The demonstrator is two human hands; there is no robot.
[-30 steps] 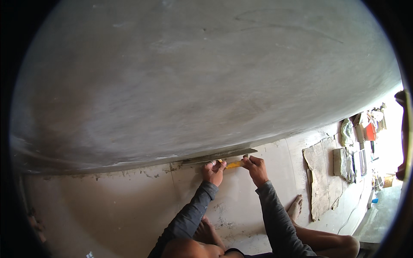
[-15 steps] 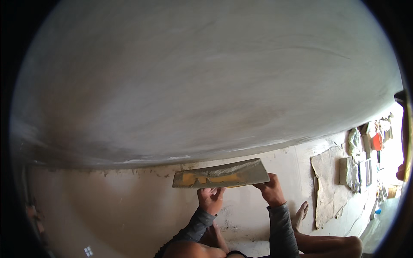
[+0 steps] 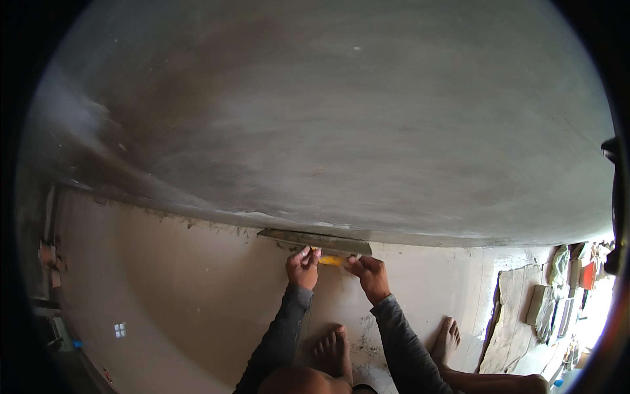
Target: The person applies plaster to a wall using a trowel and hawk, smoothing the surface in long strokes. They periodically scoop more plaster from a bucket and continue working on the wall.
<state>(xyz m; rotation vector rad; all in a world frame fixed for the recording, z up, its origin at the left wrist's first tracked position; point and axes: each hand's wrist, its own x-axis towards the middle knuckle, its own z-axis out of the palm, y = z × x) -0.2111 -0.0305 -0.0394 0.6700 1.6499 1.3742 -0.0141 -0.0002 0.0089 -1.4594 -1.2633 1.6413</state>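
Note:
A long grey plastering trowel (image 3: 282, 236) with a yellow handle (image 3: 331, 260) lies along the foot of a curved-looking grey plastered wall (image 3: 328, 118), where it meets the pale floor. My left hand (image 3: 302, 268) grips the left part of the trowel's handle, fingers curled, thumb up. My right hand (image 3: 371, 276) holds the right part, with its fingertips mostly hidden behind the handle. Both forearms come up from the lower edge in dark sleeves. My bare feet (image 3: 336, 348) rest on the floor beneath.
At the right lie a torn brown sheet (image 3: 508, 318), a grey block (image 3: 539, 312), a red container (image 3: 588, 276) and assorted clutter beside a bright opening. Small objects (image 3: 49, 262) stand along the far left edge. Grey smudges mark the floor by my feet.
Half a second ago the trowel was lifted off the wall with its smeared face showing; now it is back at the wall's foot, farther left than a second ago. The view has turned.

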